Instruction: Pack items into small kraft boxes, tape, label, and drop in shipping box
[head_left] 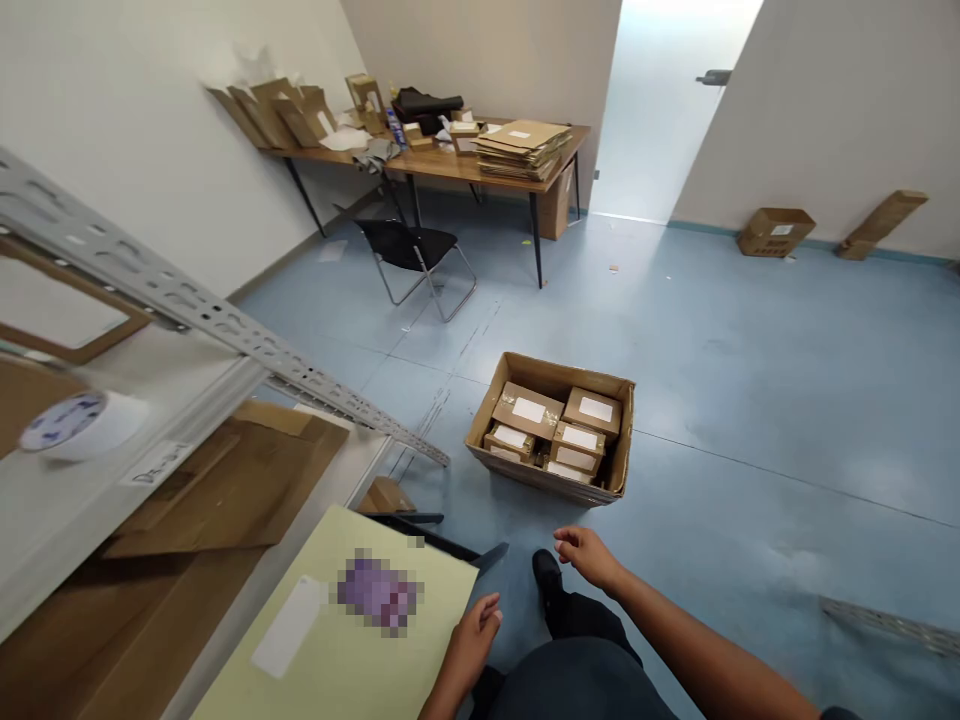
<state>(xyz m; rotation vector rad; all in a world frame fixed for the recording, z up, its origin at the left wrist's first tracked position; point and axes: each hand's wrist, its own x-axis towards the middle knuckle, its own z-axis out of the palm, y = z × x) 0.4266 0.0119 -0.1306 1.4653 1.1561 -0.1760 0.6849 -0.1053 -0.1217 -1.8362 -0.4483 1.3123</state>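
Note:
My left hand hangs beside the edge of a pale yellow tabletop, fingers loosely bent and apart, with nothing in it. Over the blue floor, my right hand is held out with its fingers loosely curled, and it too is bare. Ahead of both hands, on the floor, stands an open cardboard carton. Inside it sit several smaller brown boxes with white labels. A white label or card lies on the yellow top, beside a pixelated purple patch.
At left, a metal shelf rack holds a tape roll and flat cardboard. Beyond stand a black chair and a wooden table with stacked cardboard. An open box sits by the far wall.

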